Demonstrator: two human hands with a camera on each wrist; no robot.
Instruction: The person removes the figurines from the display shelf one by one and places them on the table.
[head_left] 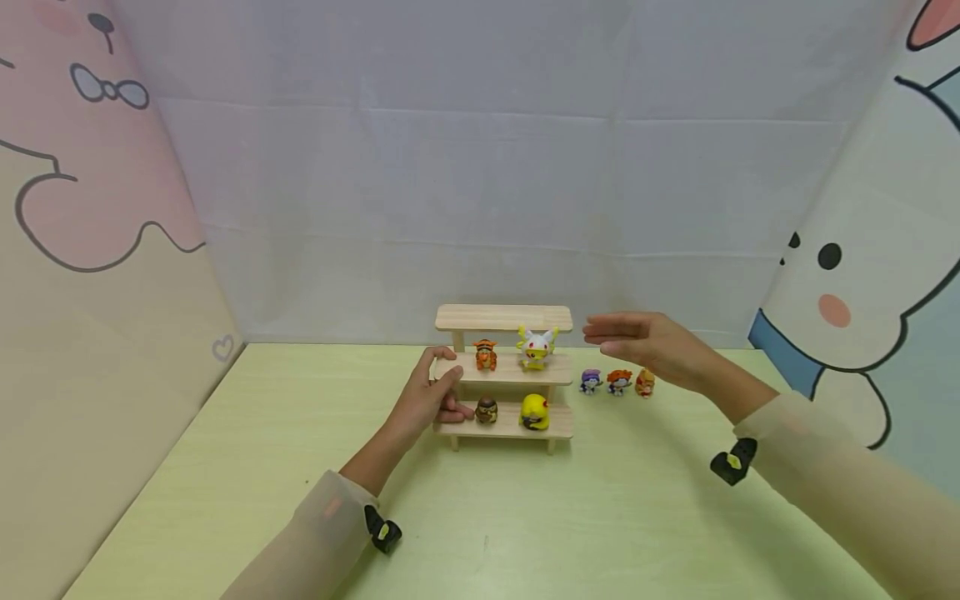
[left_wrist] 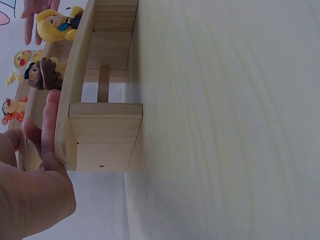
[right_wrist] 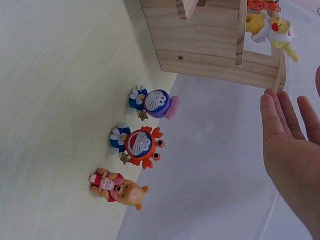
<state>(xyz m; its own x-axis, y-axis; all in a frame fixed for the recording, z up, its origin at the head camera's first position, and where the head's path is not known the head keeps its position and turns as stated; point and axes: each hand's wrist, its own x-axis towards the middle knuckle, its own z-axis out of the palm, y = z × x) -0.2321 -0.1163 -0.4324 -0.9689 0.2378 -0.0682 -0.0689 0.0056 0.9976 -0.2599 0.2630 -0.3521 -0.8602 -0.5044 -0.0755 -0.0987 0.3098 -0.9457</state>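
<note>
A three-tiered shelf of pale, straight-grained wood, with slightly rounded corners and flat plank ends, stands on the pale yellow-green tabletop, its faint grain visible up close, before a creased, whitish cloth. The left hand is at the shelf's left end, its thumb and index finger closed on the middle board with only the plank between them, its other fingers reaching over the lower board beside the brown owl figurine. The right hand is flat and fully extended, holding nothing, just beside the right end of the top board and apart from it. The lower board bears the smooth, rounded owl and, to its right, a glossy yellow figurine; the middle board bears an orange tiger figurine and a white-and-yellow figurine with yellow-tipped points. On the table to the right, a purple-capped figurine, an orange crab-hatted figurine and a honey-coloured bear figurine stand in a row.
</note>
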